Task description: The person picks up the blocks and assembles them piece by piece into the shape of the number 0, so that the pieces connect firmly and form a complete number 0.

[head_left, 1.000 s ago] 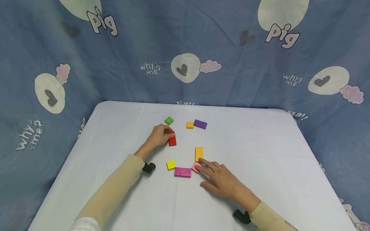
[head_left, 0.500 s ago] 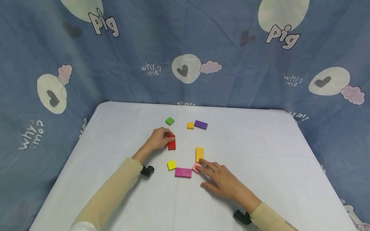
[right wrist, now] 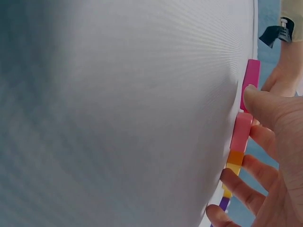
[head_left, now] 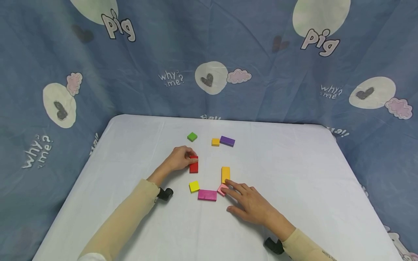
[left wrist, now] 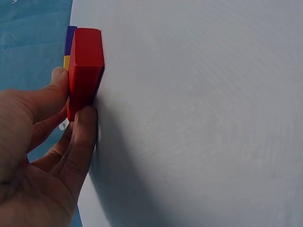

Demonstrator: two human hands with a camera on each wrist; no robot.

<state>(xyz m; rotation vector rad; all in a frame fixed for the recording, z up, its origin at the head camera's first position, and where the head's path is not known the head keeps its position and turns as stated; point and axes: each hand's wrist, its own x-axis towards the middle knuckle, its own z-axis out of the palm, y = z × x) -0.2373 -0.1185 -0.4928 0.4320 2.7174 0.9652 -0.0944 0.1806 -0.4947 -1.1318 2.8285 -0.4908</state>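
Note:
My left hand (head_left: 179, 158) pinches a red rectangular block (head_left: 194, 167) between thumb and fingers at its far end. In the left wrist view the red block (left wrist: 87, 71) fills the grip, its shadow falling on the white cloth. My right hand (head_left: 249, 204) is spread with relaxed fingers, fingertips over a small pink block (head_left: 221, 190) and at the near end of an upright-lying orange block (head_left: 225, 173). A magenta rectangular block (head_left: 207, 195) lies left of the pink one. At its upper left corner sits a yellow square block (head_left: 194, 186).
Farther back on the white-covered table (head_left: 294, 163) lie a green square block (head_left: 192, 136), a small orange-yellow block (head_left: 215, 142) and a purple rectangular block (head_left: 227, 141) beside it. A blue printed curtain (head_left: 261, 98) surrounds the table's back and sides.
My left hand has drawn the red block toward me, closer to the yellow block, and the block has straightened slightly. My right hand has stayed in place.

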